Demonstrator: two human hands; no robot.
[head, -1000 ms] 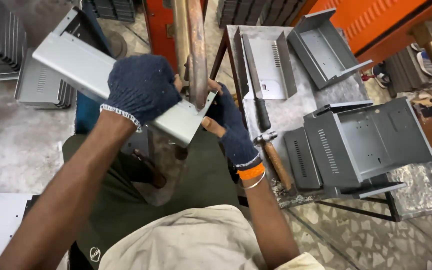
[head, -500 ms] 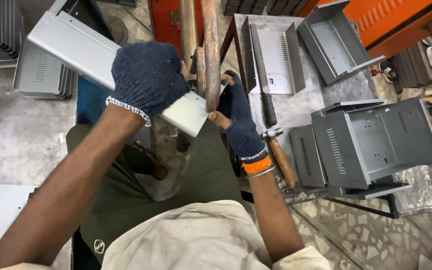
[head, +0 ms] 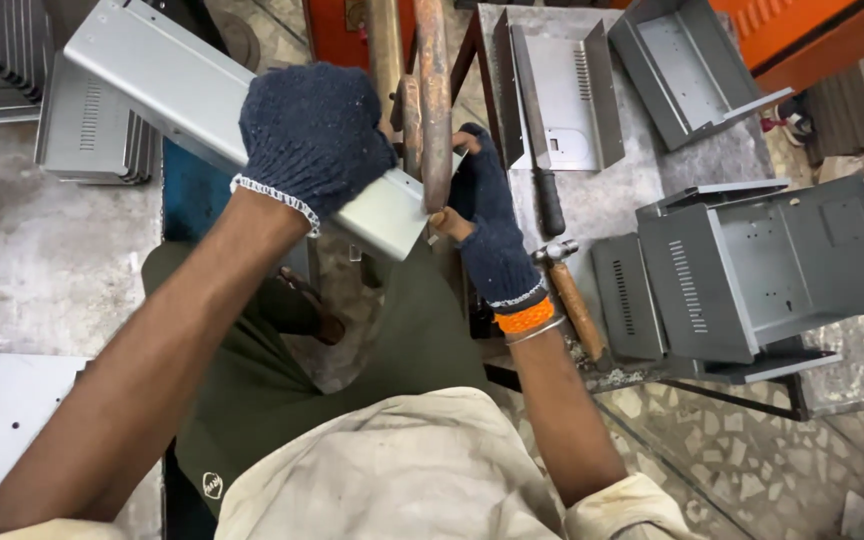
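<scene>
Head view: left hand (head: 314, 135) clamped on grey metal panel (head: 192, 95), right hand (head: 487, 215) closed around wooden handle (head: 449, 222).

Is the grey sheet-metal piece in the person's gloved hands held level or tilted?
Tilted. The sheet-metal piece slopes from upper left down to the rusty post, with the left hand on top and the right hand at its lower end.

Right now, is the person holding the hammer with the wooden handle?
No, the hammer lies on the table, while the left hand grips the bent metal sheet.
</scene>
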